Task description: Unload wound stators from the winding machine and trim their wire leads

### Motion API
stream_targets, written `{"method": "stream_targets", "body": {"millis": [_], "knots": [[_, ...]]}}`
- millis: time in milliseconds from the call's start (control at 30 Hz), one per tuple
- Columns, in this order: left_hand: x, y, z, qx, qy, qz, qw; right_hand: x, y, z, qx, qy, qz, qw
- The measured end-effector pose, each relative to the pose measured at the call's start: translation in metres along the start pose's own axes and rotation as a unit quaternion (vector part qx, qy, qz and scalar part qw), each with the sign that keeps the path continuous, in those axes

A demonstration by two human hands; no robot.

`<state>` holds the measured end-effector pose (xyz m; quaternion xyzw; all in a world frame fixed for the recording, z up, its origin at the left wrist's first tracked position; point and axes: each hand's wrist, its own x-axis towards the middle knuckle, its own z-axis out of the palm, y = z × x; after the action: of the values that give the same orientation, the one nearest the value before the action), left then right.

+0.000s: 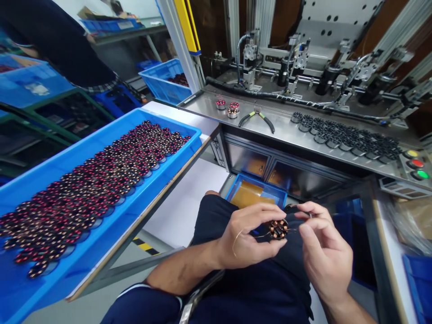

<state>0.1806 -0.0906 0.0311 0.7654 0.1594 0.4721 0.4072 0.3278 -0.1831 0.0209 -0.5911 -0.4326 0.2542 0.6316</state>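
Note:
My left hand [251, 234] is curled around a small motor stator [278, 228] wound with copper coils, its face turned up above my lap. A loose copper wire [237, 238] loops out of it across the back of that hand. From the stator's other side a thin wire end runs to my right hand [326, 252], whose thumb and fingertips are closed on it. A small dark piece [303, 214] shows between the right fingers, too unclear to name.
A blue tray [168, 175] of wound stators stands at left. On the metal bench [283, 144] are a few wound stators [232, 110], cutting pliers [257, 118] and rows of black cores [347, 137]. Buttons [417, 164] sit at right, a winding machine [320, 67] behind. A person [64, 40] stands at left.

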Motion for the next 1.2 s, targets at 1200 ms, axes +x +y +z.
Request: {"method": "stream_targets", "body": {"millis": [1200], "knots": [[-0.01, 0.004, -0.014, -0.417, -0.128, -0.272, 0.858, -0.013, 0.004, 0.004, -0.016, -0.032, -0.053, 0.998]]}}
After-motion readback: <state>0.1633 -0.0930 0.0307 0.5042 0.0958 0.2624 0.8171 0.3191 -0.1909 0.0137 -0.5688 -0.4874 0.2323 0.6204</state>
